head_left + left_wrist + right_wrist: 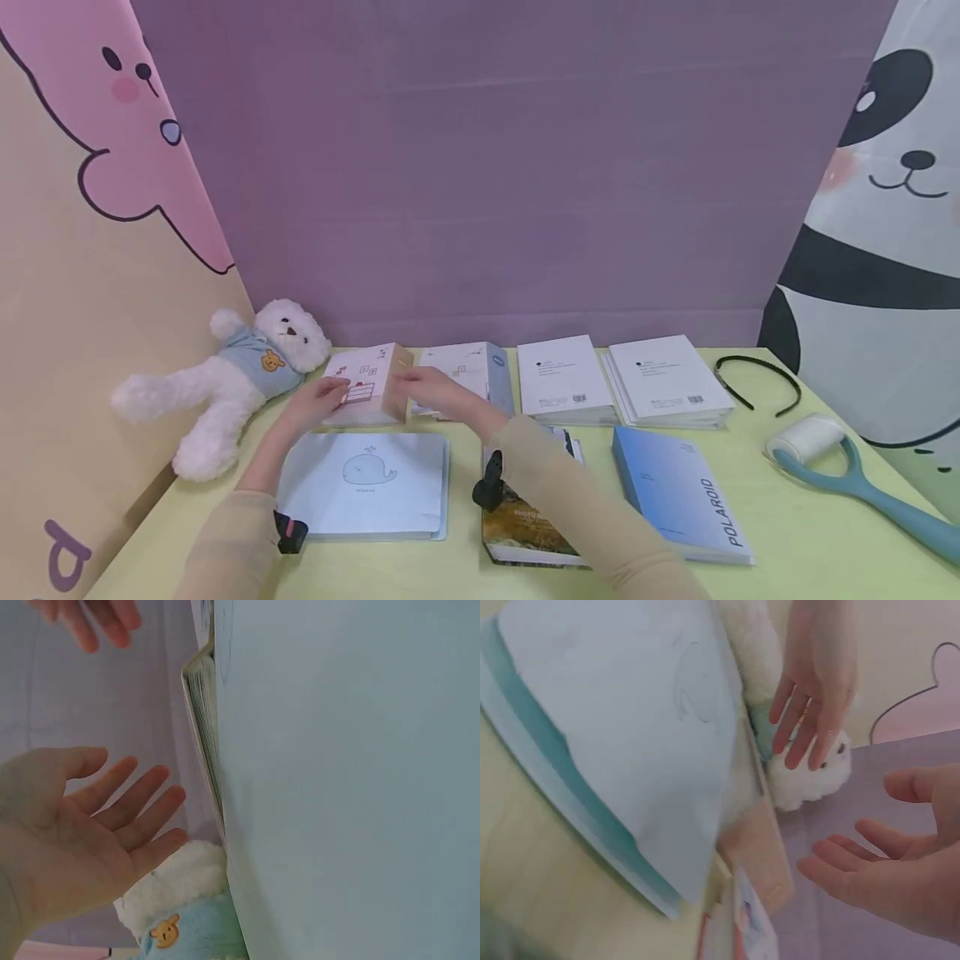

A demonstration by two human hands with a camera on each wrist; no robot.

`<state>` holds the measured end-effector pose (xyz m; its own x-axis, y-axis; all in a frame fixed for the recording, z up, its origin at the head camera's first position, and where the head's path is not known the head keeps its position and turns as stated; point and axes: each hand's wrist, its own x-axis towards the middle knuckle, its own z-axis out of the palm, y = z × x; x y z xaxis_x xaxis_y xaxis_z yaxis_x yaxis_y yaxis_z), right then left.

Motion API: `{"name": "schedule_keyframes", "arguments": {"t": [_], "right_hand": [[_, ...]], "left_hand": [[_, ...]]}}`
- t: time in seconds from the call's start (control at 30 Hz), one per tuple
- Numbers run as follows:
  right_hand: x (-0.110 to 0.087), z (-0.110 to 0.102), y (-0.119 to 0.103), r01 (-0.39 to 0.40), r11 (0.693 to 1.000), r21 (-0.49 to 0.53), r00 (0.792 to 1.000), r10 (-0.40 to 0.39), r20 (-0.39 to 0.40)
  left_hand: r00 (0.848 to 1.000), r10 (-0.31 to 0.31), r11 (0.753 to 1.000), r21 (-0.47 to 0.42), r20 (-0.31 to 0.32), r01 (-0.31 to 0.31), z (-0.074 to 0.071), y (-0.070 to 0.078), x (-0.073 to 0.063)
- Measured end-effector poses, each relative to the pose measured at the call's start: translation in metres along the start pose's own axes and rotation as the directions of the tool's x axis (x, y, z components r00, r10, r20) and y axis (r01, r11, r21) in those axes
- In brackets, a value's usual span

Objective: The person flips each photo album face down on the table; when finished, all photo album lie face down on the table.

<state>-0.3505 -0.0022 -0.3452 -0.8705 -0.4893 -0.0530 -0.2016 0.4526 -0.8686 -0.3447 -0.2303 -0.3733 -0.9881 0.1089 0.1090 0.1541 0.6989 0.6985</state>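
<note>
1. Hovering on either side of the pink-spined album (375,390) are the left hand (319,402) and right hand (431,390), fingers loosely extended and holding nothing.
2. The left wrist view shows the left fingers spread with small gaps; the right fingers lie closer together, thumb well apart. Both seem just off the album, though its overlap with the hands in the head view makes contact hard to judge.
3. Both forearms, in beige sleeves, extend forward; the right one crosses above the dark photo album (528,537).
4. The album lies in the back row of the yellow-green tabletop (465,492), between the plush bear (258,367) and a blue-spined album (498,375). The whale album (367,500) lies in front.
5. Behind rises a purple backdrop (480,167), with a panda panel (885,350) at right.
6. The back row sits near the tabletop's far edge. A narrow strip separates the whale and photo albums; a wider stretch opens between the POLAROID album (682,492) and lint roller (810,437).
</note>
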Motion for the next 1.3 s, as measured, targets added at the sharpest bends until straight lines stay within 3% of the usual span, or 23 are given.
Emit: {"name": "schedule_keyframes", "arguments": {"t": [0.2, 0.37, 0.7, 0.97, 1.13, 1.3], "right_hand": [[-0.024, -0.033, -0.002, 0.043, 0.997, -0.071, 0.993, -0.05, -0.102], [-0.051, -0.062, 0.005, 0.098, 0.988, -0.12, 0.986, -0.113, -0.124], [-0.108, -0.108, 0.025, 0.138, 0.952, -0.273, 0.969, -0.187, -0.16], [-0.151, -0.13, 0.048, 0.109, 0.928, -0.356, 0.969, -0.179, -0.17], [-0.182, -0.138, 0.063, 0.05, 0.931, -0.361, 0.979, -0.117, -0.166], [-0.212, -0.144, 0.083, 0.025, 0.94, -0.341, 0.984, -0.083, -0.157]], "left_hand": [[0.995, 0.035, 0.997, -0.061, -0.093, -0.041, 0.012, 0.023, 0.0], [0.989, 0.1, 0.985, -0.128, -0.11, -0.114, 0.026, 0.049, -0.004], [0.976, 0.218, 0.962, -0.165, -0.025, -0.219, 0.061, 0.102, -0.015], [0.941, 0.332, 0.932, -0.176, 0.062, -0.317, 0.102, 0.137, -0.031], [0.911, 0.392, 0.909, -0.206, 0.124, -0.363, 0.119, 0.153, -0.041], [0.896, 0.404, 0.912, -0.155, 0.186, -0.379, 0.136, 0.169, -0.048]]}}
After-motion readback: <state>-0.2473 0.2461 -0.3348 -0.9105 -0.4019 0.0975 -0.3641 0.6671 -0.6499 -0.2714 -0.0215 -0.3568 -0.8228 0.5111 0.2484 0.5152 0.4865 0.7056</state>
